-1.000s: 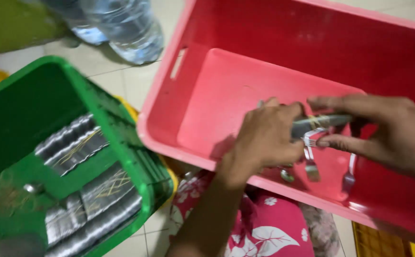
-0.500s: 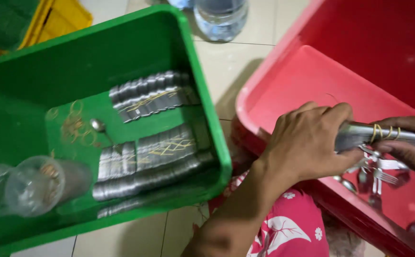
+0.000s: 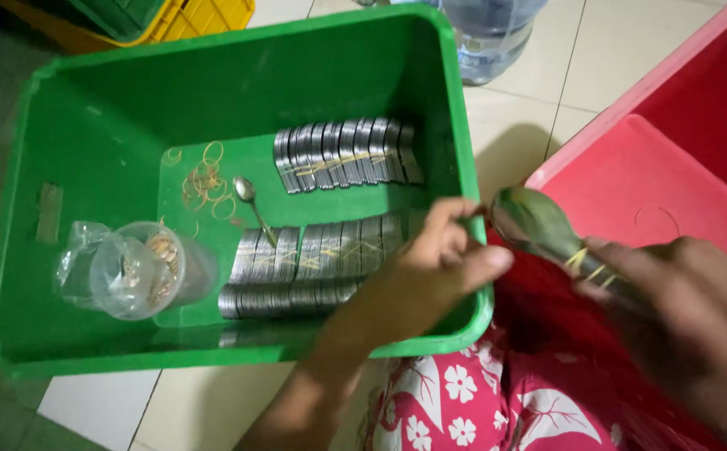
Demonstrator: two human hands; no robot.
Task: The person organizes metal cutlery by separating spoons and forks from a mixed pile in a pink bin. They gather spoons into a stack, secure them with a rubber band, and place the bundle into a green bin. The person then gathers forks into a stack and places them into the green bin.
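Banded spoon bundle held over the green crate's right rim

Head view: inside the green crate point(image 3: 71, 150), banded rows of spoons point(image 3: 343, 154) lie toward its right wall, a clear plastic bag point(image 3: 126, 267) and loose rubber bands point(image 3: 205, 184) toward its left. A red crate point(image 3: 681, 192) sits right of it. The right hand point(image 3: 689, 301) is clenched around a spoon bundle point(image 3: 539, 225); the left hand point(image 3: 430, 267), fingers curled, pinches the bundle's tip.

Green crate point(image 3: 21, 200) left floor open; spoon bundles point(image 3: 343, 154) crowd right half.
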